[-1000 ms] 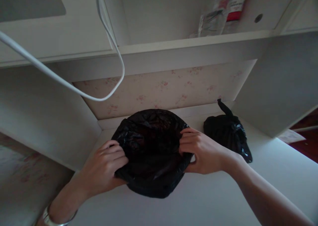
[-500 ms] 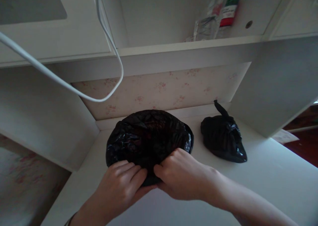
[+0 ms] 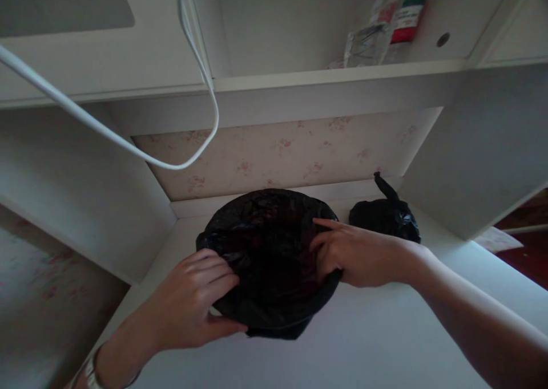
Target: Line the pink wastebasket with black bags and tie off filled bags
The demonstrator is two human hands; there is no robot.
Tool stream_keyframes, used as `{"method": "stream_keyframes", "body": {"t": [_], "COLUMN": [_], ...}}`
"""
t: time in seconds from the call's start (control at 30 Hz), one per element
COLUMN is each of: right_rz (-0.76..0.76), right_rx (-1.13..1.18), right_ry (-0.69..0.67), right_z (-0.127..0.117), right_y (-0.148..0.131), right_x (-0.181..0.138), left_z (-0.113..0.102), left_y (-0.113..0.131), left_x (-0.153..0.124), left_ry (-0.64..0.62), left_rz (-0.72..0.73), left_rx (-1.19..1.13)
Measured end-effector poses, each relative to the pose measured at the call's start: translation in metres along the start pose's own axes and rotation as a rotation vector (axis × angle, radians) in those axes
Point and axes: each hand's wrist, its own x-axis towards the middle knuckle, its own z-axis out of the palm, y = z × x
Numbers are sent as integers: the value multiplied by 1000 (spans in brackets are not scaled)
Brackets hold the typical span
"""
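Observation:
A small round bin lined with a black plastic bag (image 3: 268,246) stands on the white desk (image 3: 385,332) in the middle of the view. My left hand (image 3: 192,300) grips the bag's rim at the near left, fingers curled over the edge and thumb under it. My right hand (image 3: 355,255) holds the rim at the right side, fingers bent over the plastic into the opening. A knotted black bag (image 3: 385,215) lies on the desk just behind my right hand.
A white cable (image 3: 128,144) loops down from above at the left. The shelf (image 3: 334,72) overhead holds clear packets and a red-and-green package (image 3: 406,9). White side panels close in the desk on both sides; flowered wallpaper (image 3: 291,152) covers the back.
Both hands have moved apart from the near edge of the rim, the left to the near left and the right to the right side. The view shifted slightly.

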Motion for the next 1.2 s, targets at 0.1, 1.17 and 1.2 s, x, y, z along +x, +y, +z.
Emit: {"method": "stream_keyframes", "body": {"t": [0.1, 1.17, 1.2], "right_rz": [76, 60, 44], "right_rx": [-38, -263, -250], "right_ry": [32, -25, 8], "right_z": [-1, 32, 34], "right_y": [6, -78, -84], "right_x": [-9, 20, 24], "left_z": [6, 3, 7], "left_y": [3, 31, 46], "left_x": [0, 0, 2], "left_ry": [2, 195, 228], "left_rz": [14, 49, 35], "left_rx": [55, 88, 75]}}
